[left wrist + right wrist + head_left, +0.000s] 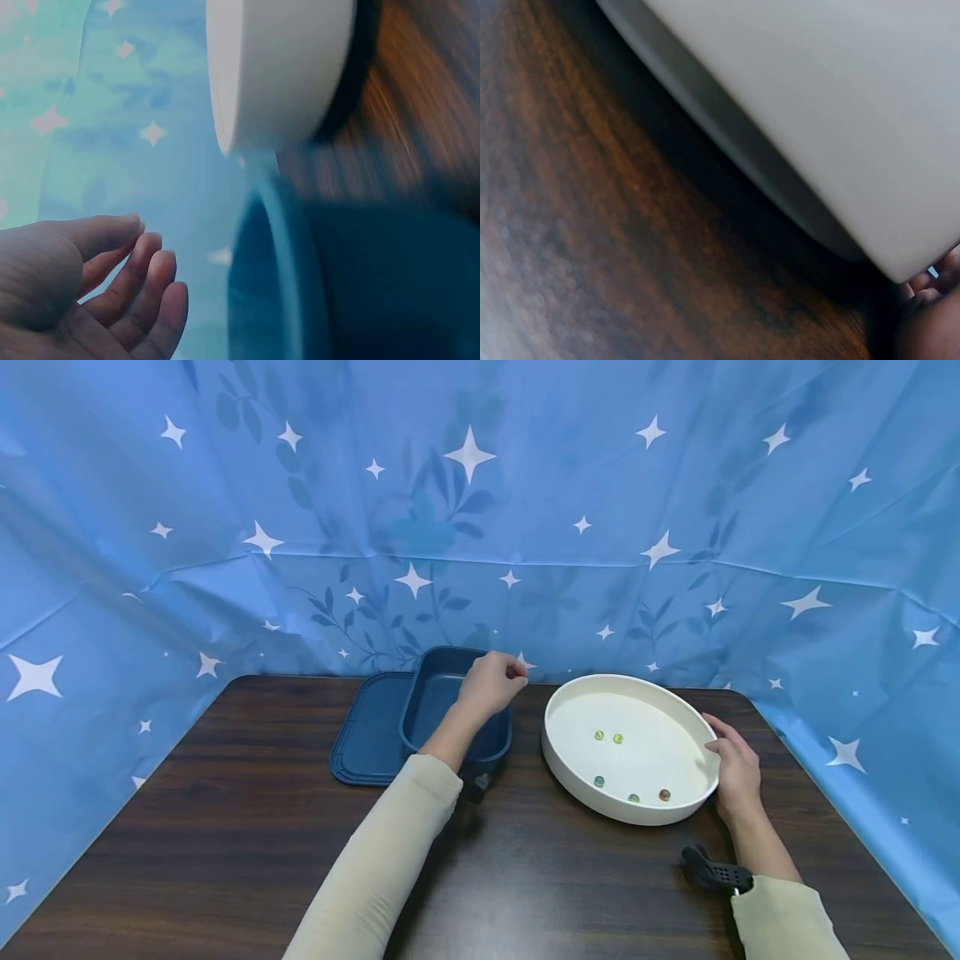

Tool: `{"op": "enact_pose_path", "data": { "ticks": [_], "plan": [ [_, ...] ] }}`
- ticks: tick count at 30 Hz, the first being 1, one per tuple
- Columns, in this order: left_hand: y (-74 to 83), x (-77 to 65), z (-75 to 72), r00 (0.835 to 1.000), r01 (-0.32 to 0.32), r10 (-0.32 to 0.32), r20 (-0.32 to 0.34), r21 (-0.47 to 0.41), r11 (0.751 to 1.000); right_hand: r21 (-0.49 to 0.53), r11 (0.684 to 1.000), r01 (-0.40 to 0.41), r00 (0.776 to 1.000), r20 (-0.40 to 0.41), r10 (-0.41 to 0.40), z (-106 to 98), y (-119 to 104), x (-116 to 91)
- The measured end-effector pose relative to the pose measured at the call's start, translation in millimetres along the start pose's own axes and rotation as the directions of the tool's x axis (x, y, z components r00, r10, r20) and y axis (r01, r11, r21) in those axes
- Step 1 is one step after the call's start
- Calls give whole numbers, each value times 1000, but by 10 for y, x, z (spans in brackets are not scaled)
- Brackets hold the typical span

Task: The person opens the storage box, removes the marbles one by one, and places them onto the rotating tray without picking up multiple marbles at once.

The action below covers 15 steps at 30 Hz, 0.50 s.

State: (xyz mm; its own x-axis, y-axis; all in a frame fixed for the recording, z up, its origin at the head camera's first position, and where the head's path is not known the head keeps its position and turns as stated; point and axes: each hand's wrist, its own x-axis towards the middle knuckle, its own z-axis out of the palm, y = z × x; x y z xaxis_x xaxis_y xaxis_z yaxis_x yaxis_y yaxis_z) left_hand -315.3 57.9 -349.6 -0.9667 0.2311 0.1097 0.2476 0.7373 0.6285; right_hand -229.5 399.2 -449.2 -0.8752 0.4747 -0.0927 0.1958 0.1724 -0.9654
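My left hand [491, 682] hovers over the right side of a deep blue rectangular box [435, 689]. In the left wrist view, that hand's thumb and fingers [139, 285] curl, with the thumb tip against the forefinger; whether something small is hidden there I cannot tell. To the right is a round white tray [637, 710] with a raised wall. Its right rim is gripped by my right hand [738, 772], thumb over the edge and fingers outside. Several glass marbles lie on its floor: yellow ones [618, 738], greenish ones [599, 782] and a reddish-brown one [664, 794].
A flat blue lid [371, 727] lies on the dark wooden table [247, 802], left of the box and partly behind it. Behind the table hangs a blue curtain [525, 510] with white stars. A black wrist device [716, 870] sits on the right forearm.
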Motion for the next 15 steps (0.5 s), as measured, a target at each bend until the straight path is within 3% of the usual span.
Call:
{"op": "enact_pose_path", "data": {
  "ticks": [6, 15],
  "plan": [
    [-258, 72, -38, 996, 85, -84, 16, -67, 994, -23, 1000, 4, 1000, -6, -4, -20, 6, 4],
    [-487, 103, 58, 986, 158, -156, 56, -26, 987, -55, 998, 13, 1000, -7, -13, -18, 2, 6]
  ]
}}
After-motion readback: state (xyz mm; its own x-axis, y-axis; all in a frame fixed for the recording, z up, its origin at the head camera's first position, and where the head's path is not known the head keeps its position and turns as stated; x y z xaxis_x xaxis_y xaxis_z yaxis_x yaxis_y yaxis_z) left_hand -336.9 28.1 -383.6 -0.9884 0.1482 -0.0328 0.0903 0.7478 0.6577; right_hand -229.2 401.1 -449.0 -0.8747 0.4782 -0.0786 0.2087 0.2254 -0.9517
